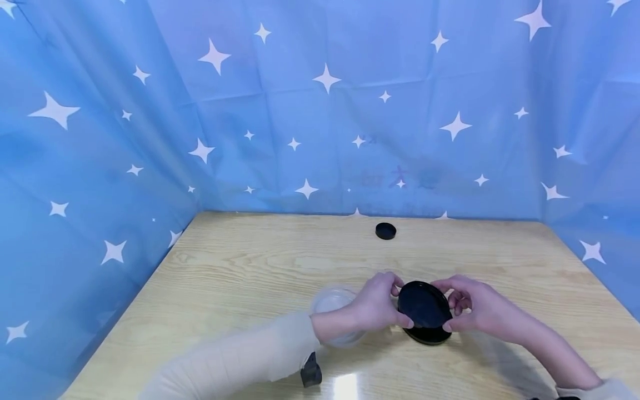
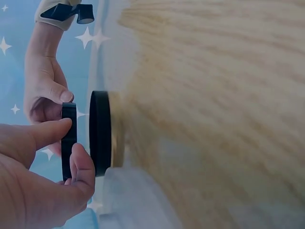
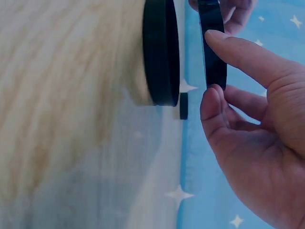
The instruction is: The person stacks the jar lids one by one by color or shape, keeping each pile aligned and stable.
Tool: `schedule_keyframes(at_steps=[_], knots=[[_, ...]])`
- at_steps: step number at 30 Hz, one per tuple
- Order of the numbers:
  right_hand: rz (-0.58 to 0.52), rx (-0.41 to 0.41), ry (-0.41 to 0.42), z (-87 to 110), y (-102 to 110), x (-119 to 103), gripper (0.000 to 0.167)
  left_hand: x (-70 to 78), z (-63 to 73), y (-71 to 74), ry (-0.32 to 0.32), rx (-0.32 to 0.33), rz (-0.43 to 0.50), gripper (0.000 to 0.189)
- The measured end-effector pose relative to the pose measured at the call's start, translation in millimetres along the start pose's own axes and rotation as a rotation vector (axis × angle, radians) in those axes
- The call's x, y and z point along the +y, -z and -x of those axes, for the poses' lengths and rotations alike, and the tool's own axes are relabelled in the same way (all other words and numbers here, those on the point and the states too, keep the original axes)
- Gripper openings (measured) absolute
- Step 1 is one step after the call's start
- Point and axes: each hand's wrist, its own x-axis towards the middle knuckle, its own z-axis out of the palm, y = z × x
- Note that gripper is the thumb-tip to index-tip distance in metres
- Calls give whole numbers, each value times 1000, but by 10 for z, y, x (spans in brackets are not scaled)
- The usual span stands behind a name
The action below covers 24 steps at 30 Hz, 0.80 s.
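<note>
Both hands hold a black round lid point(image 1: 425, 304) by opposite edges in the head view. My left hand point(image 1: 377, 303) pinches its left side between thumb and fingers, and my right hand point(image 1: 480, 308) pinches the right side. Beneath it, a larger black round lid-like piece point(image 1: 428, 338) rests on the table, partly covered in this view. From the left wrist, the held lid point(image 2: 68, 143) appears edge-on, with a gap between it and the lower black piece point(image 2: 100, 133). The right wrist view shows the same gap beside the held lid point(image 3: 214, 57).
A clear round plastic container point(image 1: 331, 301) stands under my left wrist, partly hidden by it. Farther back on the wooden table point(image 1: 275, 244) lies a small black round lid point(image 1: 385, 231). A blue star-patterned curtain point(image 1: 280, 111) encloses the back and sides.
</note>
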Motion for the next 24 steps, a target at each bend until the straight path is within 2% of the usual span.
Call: schedule_keyframes(at_steps=[7, 17, 24], knots=[[7, -18, -9, 39, -47, 89, 72, -1, 22, -86, 29, -14, -15, 60], [-18, -17, -1, 68, -100, 190, 73, -28, 23, -181, 68, -11, 14, 62], [-29, -11, -4, 72, -110, 202, 73, -18, 18, -211, 34, 12, -37, 60]])
